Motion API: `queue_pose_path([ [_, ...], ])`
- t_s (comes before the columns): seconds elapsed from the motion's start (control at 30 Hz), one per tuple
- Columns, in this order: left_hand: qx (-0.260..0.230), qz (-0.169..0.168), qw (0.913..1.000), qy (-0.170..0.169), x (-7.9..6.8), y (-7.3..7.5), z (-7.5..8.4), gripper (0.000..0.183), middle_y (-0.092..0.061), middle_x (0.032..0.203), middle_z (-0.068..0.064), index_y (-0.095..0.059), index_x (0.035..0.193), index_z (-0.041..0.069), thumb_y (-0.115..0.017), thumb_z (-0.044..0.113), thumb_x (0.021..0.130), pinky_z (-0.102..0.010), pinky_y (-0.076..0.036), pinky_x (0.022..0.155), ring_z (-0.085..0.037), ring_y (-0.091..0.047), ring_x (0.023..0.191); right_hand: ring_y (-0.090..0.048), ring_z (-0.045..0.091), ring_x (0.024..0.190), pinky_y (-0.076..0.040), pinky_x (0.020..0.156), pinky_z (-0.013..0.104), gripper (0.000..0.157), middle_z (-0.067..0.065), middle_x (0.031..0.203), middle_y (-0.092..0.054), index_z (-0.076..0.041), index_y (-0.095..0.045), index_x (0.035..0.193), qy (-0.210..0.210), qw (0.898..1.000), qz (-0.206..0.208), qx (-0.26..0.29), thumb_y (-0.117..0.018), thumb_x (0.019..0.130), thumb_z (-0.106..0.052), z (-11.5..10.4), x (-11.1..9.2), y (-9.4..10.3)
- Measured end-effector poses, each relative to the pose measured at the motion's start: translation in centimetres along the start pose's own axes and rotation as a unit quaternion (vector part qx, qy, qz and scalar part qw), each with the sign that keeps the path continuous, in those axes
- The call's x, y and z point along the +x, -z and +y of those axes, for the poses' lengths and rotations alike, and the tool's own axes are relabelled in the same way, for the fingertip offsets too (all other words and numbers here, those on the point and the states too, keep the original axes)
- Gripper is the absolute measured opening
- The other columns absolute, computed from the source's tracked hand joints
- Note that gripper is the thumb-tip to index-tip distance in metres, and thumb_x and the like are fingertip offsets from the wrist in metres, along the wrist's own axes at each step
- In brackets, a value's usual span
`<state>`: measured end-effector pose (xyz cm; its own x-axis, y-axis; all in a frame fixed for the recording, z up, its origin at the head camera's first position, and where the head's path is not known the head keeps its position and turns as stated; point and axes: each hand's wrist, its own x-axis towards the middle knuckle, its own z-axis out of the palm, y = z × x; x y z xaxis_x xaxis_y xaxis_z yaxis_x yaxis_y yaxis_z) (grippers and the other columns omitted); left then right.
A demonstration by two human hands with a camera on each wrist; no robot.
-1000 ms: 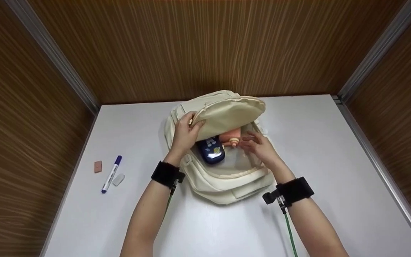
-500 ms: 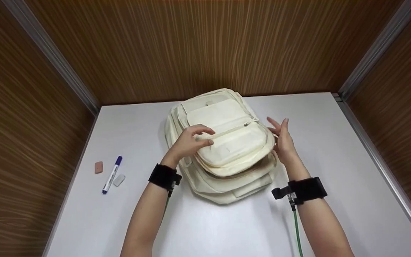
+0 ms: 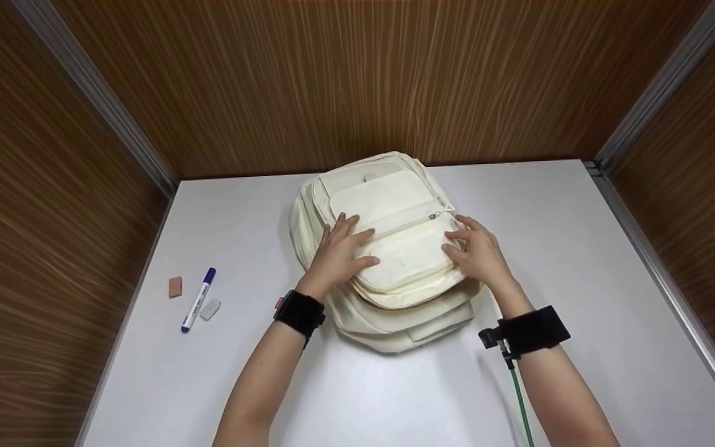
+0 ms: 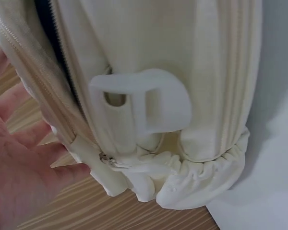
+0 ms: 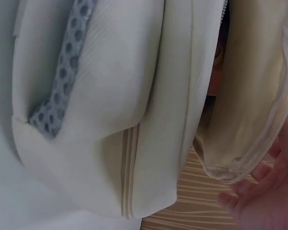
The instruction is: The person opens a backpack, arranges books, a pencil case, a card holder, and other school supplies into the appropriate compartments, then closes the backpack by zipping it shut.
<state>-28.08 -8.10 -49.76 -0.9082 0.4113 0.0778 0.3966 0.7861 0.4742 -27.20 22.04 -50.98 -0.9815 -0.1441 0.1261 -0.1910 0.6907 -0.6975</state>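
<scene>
A cream backpack (image 3: 388, 192) lies on the white table with its front flap (image 3: 416, 257) folded down over the main compartment. My left hand (image 3: 336, 257) rests on the flap's left side, fingers spread. At the opposite edge, my right hand (image 3: 480, 253) touches the flap with its fingers lightly bent. In the right wrist view the compartment is still unzipped along that side, and a bit of orange (image 5: 216, 79) shows in the gap. The left wrist view shows a white plastic buckle (image 4: 168, 108) on the bag's side and dark blue behind the parted zipper (image 4: 69, 57).
Left of the bag on the table (image 3: 388, 403) lie a pinkish eraser (image 3: 175, 287), a marker with a blue cap (image 3: 198, 300) and a small whitish eraser-like block (image 3: 210, 310). Wood-grain panels (image 3: 357, 81) enclose the back and sides. A green cable (image 3: 522, 403) trails from the right wrist.
The flap, held up by the left hand, has come down over the navy case and orange thing inside. The right hand has left the compartment, and both hands now lie on the flap.
</scene>
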Motion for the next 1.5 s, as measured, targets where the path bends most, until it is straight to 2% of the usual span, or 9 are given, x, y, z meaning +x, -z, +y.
queue_pose_path([
  [0.23,-0.004,-0.010,0.9998,-0.014,0.4,0.0,-0.7,0.064,-0.027,0.158,-0.012,-0.054,0.142,0.018,-0.072,0.044,0.086,-0.055,-0.005,0.116,-0.033,-0.008,0.148,-0.026,0.045,0.140,-0.021,0.112,0.057,0.048,0.022,0.150,-0.038,-0.009,-0.056,0.139,0.095,0.991,-0.057,-0.074,-0.067,0.093,-0.016,-1.3,-0.4,-1.0],
  [0.4,-0.084,0.012,0.9962,-0.022,0.8,0.5,-1.6,0.060,-0.034,0.155,-0.011,-0.058,0.138,0.013,-0.077,0.033,0.085,-0.048,-0.008,0.117,-0.028,-0.014,0.148,-0.018,0.047,0.142,-0.016,0.112,0.060,0.047,0.015,0.156,-0.031,-0.022,-0.052,0.144,0.117,0.984,-0.091,-0.101,-0.057,0.096,-0.022,-2.6,-0.6,-1.9],
  [0.57,-0.161,0.105,0.9814,-0.008,0.8,1.1,-3.0,0.033,-0.052,0.138,-0.012,-0.063,0.127,0.003,-0.064,0.012,0.096,-0.036,-0.043,0.098,-0.023,-0.054,0.117,-0.010,0.058,0.138,-0.010,0.111,0.065,0.060,0.013,0.161,-0.018,-0.037,-0.039,0.150,0.101,0.972,-0.137,-0.160,-0.049,0.095,-0.061,-3.8,-0.6,-2.9],
  [0.67,-0.126,0.174,0.9764,0.016,0.3,1.4,-4.0,0.025,-0.059,0.122,-0.012,-0.066,0.120,0.001,-0.059,0.006,0.097,-0.036,-0.050,0.083,-0.024,-0.060,0.094,-0.008,0.061,0.137,-0.010,0.110,0.066,0.069,0.015,0.162,-0.011,-0.041,-0.032,0.152,0.095,0.964,-0.142,-0.205,-0.045,0.091,-0.070,-4.3,-0.6,-3.8],
  [0.73,-0.098,0.195,0.9750,0.043,-0.1,1.5,-4.6,0.023,-0.061,0.117,-0.012,-0.067,0.119,0.002,-0.059,0.005,0.097,-0.038,-0.049,0.085,-0.025,-0.061,0.100,-0.008,0.061,0.137,-0.011,0.109,0.068,0.068,0.015,0.162,-0.009,-0.041,-0.031,0.152,0.093,0.960,-0.140,-0.224,-0.045,0.092,-0.069,-4.5,-0.6,-4.1],
  [0.93,-0.065,0.151,0.9785,0.125,-1.3,1.4,-5.5,0.029,-0.064,0.115,-0.014,-0.064,0.125,0.001,-0.060,0.008,0.097,-0.042,-0.051,0.084,-0.029,-0.062,0.105,-0.008,0.061,0.137,-0.013,0.109,0.068,0.066,0.016,0.162,-0.008,-0.040,-0.034,0.151,0.089,0.956,-0.131,-0.248,-0.048,0.092,-0.066,-4.7,-0.4,-4.4],
  [1.07,-0.070,0.122,0.9791,0.147,-1.5,1.0,-5.8,0.030,-0.066,0.109,-0.014,-0.063,0.124,-0.001,-0.059,0.009,0.097,-0.044,-0.051,0.084,-0.029,-0.063,0.102,-0.010,0.062,0.136,-0.014,0.109,0.068,0.066,0.015,0.162,-0.008,-0.041,-0.034,0.151,0.088,0.955,-0.130,-0.253,-0.048,0.092,-0.066,-4.6,0.1,-4.5],
  [1.3,-0.052,0.142,0.9742,0.167,-1.4,0.1,-6.0,0.022,-0.066,0.097,-0.011,-0.069,0.114,0.001,-0.065,0.010,0.094,-0.042,-0.052,0.074,-0.026,-0.065,0.088,-0.010,0.061,0.137,-0.015,0.109,0.068,0.064,0.014,0.163,-0.006,-0.043,-0.032,0.151,0.088,0.950,-0.129,-0.271,-0.043,0.094,-0.067,-4.3,1.0,-5.0],
  [1.5,-0.031,0.169,0.9707,0.167,-1.1,-0.3,-6.1,0.016,-0.063,0.095,-0.012,-0.073,0.104,0.000,-0.065,0.010,0.094,-0.041,-0.051,0.078,-0.028,-0.062,0.092,-0.009,0.060,0.138,-0.014,0.109,0.068,0.064,0.014,0.163,-0.007,-0.042,-0.032,0.151,0.088,0.952,-0.127,-0.266,-0.043,0.094,-0.066,-4.3,1.7,-5.2],
])
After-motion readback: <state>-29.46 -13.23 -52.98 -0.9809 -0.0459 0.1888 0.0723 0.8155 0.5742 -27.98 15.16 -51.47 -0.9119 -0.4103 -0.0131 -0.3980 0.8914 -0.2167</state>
